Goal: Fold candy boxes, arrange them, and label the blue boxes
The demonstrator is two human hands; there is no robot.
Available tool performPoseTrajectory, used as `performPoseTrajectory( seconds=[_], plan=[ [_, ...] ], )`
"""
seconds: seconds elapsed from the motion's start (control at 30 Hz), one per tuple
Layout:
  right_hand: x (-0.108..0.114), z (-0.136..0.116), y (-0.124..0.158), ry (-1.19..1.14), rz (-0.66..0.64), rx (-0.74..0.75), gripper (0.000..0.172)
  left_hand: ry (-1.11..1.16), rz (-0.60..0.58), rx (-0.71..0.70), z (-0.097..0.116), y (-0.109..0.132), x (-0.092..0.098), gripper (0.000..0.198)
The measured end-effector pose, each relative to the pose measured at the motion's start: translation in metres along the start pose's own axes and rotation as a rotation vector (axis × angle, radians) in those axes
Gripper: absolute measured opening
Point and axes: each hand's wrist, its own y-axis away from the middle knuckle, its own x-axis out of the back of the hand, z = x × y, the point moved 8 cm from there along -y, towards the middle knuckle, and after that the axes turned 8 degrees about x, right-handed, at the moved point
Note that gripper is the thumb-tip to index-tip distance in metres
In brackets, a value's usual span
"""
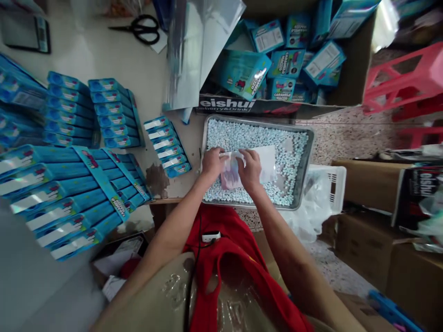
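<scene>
A metal tray (258, 205) holds a layer of small pale blue and white pellets (238, 131). Over the pellets my left hand (212, 162) pinches the upper left edge of a thin, pinkish sheet-like piece (230, 177); whether it is a pouch or a flat sheet I cannot tell. My right hand (250, 169) has its fingers closed on the upper edge of the same piece, a little to the right. Beyond the right hand, a white sheet (268, 162) lies on the pellets, partly hidden by that hand.
Blue printed boxes (168, 146) stand in stacks at left. Black scissors (143, 29) and clear plastic film (187, 55) lie at the back. A cardboard carton (287, 109) holds more blue boxes behind the tray. Red stools (404, 78) and cartons (367, 186) are at right.
</scene>
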Motion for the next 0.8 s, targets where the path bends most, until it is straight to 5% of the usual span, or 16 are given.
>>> performPoseTrajectory(
  seconds=[0.17, 0.5, 0.8],
  plan=[
    [-0.028, -0.009, -0.014, 0.069, -0.224, 0.152, 0.036, 0.179, -0.018, 0.171, -0.024, 0.000, -0.007, 0.010],
    [-0.038, -0.019, 0.016, 0.181, -0.280, 0.258, 0.041, 0.246, 0.031, 0.317, -0.033, 0.022, -0.002, 0.010],
    [0.000, -0.033, 0.051, 0.192, -0.176, 0.132, 0.025, 0.237, 0.105, 0.266, -0.031, 0.017, 0.009, 0.009]
  ],
)
